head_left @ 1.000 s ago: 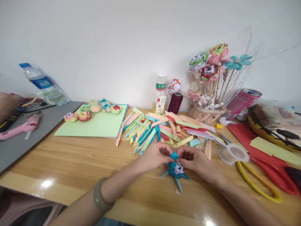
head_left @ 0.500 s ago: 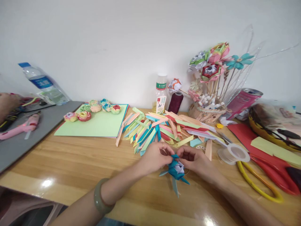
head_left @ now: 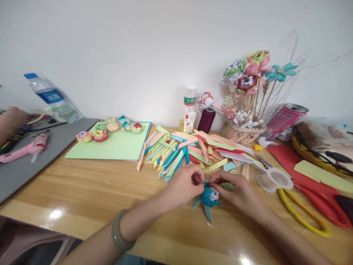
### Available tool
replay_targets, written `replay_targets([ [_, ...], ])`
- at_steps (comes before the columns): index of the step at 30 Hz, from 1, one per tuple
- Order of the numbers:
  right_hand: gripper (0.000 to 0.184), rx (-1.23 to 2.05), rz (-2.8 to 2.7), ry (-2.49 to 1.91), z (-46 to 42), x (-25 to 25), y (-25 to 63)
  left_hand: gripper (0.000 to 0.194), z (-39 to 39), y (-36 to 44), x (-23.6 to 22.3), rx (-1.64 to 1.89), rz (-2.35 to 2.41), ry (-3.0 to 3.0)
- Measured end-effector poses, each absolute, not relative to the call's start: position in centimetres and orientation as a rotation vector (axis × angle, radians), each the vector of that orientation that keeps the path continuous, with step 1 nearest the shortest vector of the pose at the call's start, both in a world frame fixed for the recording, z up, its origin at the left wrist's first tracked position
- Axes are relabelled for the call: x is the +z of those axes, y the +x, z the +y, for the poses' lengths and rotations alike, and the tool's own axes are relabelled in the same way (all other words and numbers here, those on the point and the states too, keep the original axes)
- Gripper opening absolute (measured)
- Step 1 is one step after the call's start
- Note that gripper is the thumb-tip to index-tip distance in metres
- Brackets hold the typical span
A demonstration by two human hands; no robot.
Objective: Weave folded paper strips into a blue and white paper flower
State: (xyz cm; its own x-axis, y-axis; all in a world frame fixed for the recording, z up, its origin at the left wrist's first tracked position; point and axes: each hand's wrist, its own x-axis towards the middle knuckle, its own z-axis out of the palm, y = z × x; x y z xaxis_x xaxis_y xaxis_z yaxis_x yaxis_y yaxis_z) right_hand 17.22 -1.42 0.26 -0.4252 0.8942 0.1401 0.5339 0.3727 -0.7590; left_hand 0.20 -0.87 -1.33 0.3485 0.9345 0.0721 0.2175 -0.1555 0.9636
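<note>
A blue and white folded paper flower is between my hands, low over the wooden table, with pale blue strips sticking out below it. My left hand pinches its upper left edge with thumb and forefinger. From the other side my right hand pinches at the top of the same flower, fingers curled. The fingertips almost meet, and they hide the flower's upper part. Just beyond my hands lies a loose heap of folded paper strips in many colours.
Finished paper flowers sit on green paper. A spool, red-handled scissors and a yellow ring-shaped handle lie right. Bottles and a flower basket line the wall. At far left, another person's hand is near a pink glue gun.
The paper flower has shifted slightly right and turned, and my fingertips have come closer together over its top. The other person's hand at far left has moved a little right.
</note>
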Motion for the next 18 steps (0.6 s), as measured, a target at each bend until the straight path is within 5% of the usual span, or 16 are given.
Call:
replay_targets([
  [18,0.010,0.576,-2.242,-1.073,-1.56,0.65,17.68,0.006,-1.01,-0.01,-0.73,0.799,1.120,1.658],
])
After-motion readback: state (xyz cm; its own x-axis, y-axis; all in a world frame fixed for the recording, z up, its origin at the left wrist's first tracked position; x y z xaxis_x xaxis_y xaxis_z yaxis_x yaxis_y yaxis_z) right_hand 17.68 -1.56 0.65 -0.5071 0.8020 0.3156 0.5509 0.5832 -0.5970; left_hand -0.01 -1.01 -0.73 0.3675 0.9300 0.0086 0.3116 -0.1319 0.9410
